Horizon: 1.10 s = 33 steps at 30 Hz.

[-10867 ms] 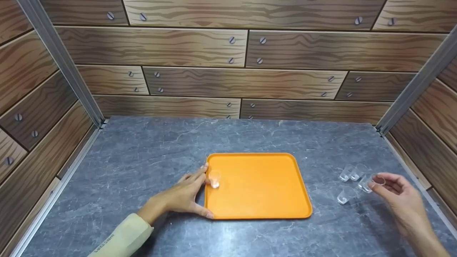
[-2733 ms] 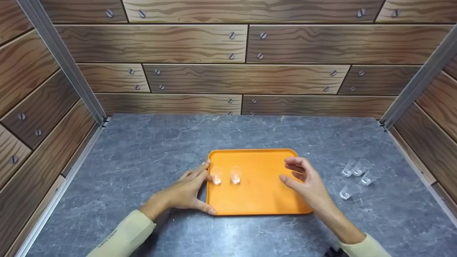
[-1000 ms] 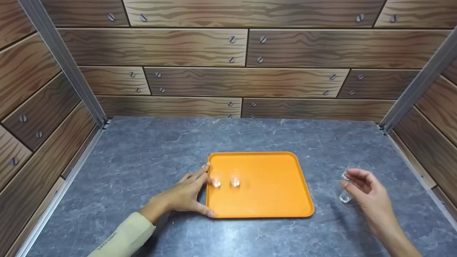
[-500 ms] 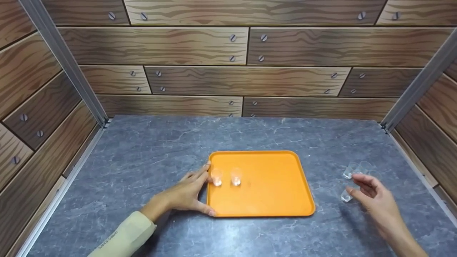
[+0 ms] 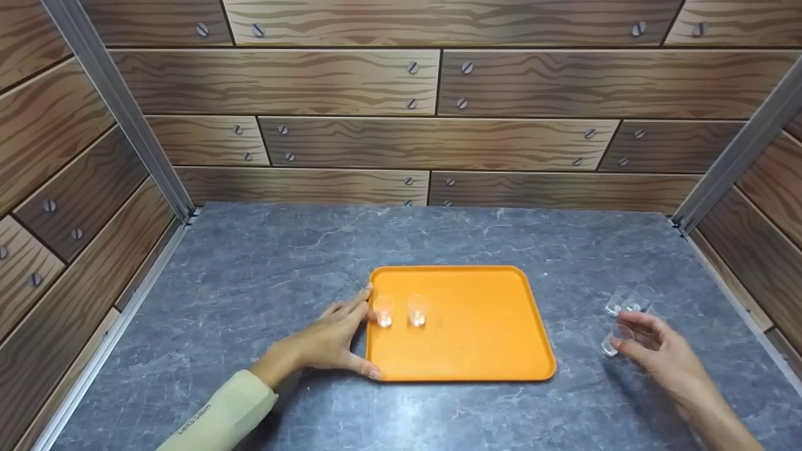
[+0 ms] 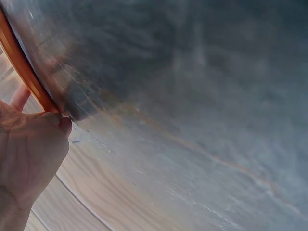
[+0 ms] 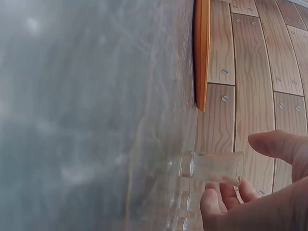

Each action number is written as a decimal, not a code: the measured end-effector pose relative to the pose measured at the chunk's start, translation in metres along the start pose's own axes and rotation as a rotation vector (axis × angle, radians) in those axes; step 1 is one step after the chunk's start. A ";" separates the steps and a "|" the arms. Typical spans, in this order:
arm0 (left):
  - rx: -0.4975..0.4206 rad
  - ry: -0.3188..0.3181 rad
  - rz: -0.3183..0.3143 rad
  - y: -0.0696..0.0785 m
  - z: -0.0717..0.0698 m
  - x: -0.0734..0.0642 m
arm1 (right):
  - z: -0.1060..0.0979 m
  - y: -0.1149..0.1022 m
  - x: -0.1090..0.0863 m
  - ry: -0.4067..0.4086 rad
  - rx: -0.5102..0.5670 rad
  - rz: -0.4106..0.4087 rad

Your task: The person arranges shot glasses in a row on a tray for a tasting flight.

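Observation:
An orange tray [image 5: 463, 332] lies on the table, and my left hand [image 5: 329, 335] rests along its left edge with thumb and fingers spread. Two small clear shot glasses stand on the tray: one [image 5: 384, 313] by the left rim, another [image 5: 416, 312] just right of it. At the right, my right hand [image 5: 664, 360] is around the nearest loose shot glass [image 5: 611, 344]. In the right wrist view, fingertips are at that glass [image 7: 216, 165] near its rim, while the thumb [image 7: 269, 143] appears apart from it.
More clear shot glasses stand behind my right hand, including one [image 5: 618, 302] at the left and one [image 5: 642, 299] beside it; another is partly hidden by the fingers. Wood-patterned walls [image 5: 351, 144] and metal posts [image 5: 125, 113] enclose the grey marbled table [image 5: 282, 250].
A second glass has joined the first on the tray since the oldest frame. Lately my right hand has moved from over the tray to the loose glasses, then slightly nearer. My left hand stays put.

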State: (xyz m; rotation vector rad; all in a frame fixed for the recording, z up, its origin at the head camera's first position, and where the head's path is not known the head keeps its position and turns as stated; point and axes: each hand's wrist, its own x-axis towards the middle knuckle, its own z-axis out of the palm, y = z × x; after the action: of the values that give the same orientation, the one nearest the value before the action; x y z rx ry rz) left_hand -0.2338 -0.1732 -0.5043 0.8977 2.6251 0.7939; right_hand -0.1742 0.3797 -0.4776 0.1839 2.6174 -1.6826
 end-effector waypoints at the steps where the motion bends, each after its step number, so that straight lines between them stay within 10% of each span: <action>1: -0.002 -0.001 0.000 0.000 0.000 0.000 | -0.001 0.000 0.001 -0.011 -0.004 0.013; 33: -0.011 0.009 0.024 -0.001 0.000 0.000 | -0.006 0.008 0.006 -0.064 0.052 0.070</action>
State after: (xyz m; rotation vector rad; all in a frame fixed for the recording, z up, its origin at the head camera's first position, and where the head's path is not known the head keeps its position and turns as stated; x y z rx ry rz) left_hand -0.2342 -0.1742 -0.5051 0.9261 2.6203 0.8195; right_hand -0.1792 0.3885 -0.4830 0.2164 2.4940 -1.7052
